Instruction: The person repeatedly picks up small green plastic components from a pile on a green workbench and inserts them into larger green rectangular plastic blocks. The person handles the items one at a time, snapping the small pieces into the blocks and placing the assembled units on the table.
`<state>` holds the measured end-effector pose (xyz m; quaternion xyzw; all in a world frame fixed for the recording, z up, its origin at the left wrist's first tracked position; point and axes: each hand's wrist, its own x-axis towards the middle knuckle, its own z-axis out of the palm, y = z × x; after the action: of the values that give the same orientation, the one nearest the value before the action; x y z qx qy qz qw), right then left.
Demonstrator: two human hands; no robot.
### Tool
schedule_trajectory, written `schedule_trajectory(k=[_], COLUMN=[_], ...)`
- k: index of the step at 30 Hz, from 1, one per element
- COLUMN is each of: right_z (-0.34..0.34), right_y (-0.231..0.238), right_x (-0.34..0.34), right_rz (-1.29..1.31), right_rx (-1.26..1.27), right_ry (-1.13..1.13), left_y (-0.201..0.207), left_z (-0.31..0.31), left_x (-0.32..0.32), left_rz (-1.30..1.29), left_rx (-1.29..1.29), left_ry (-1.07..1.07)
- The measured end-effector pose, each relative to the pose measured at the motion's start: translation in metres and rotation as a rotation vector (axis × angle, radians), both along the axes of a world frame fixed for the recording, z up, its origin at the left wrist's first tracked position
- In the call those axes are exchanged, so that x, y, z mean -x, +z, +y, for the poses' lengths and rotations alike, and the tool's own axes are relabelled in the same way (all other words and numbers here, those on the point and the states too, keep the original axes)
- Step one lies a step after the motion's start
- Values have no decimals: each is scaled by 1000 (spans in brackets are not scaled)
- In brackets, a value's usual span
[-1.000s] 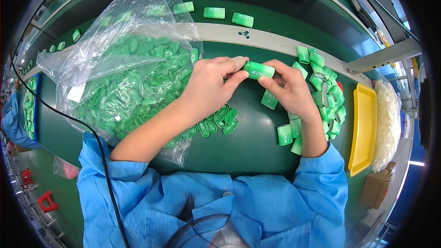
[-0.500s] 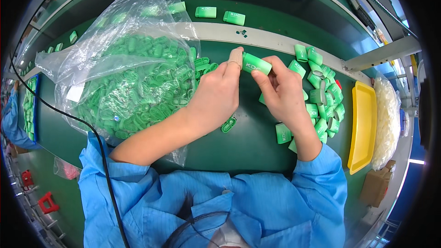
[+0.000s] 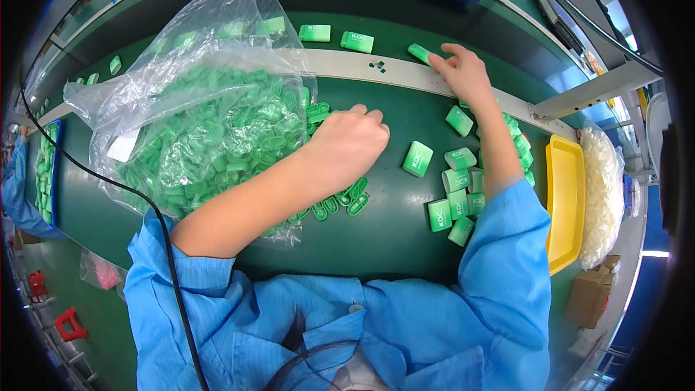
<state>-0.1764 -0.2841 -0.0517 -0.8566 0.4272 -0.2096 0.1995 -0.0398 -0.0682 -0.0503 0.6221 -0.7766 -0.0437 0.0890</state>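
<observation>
- While the right hand [image 3: 463, 72] pinches a green block [image 3: 418, 53] on the far white rail [image 3: 347, 65]
- left hand [image 3: 351, 145] curls loosely, grip unclear, beside the plastic bag [image 3: 210, 123] of green loops on the bench [image 3: 391, 224]

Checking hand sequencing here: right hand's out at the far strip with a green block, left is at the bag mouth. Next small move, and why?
Probably let go: the right hand has the green block on the white strip, in line with two others. The left hand is curled over loose green rings at the clear bag, likely picking one.
</observation>
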Motion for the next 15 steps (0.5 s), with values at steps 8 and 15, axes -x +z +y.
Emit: schedule_trajectory(k=[8,15], right_z=[119,118], right_y=[38,33], right_x=[50,31], right_rz=[208,-480], right_rx=[-197,-680], right_ry=[348,186], left_y=[-7,-5], left_z=[0,-7], left_x=[-3,-16], left_rz=[512,1619], left_rx=[265,-218], left_ry=[108,277])
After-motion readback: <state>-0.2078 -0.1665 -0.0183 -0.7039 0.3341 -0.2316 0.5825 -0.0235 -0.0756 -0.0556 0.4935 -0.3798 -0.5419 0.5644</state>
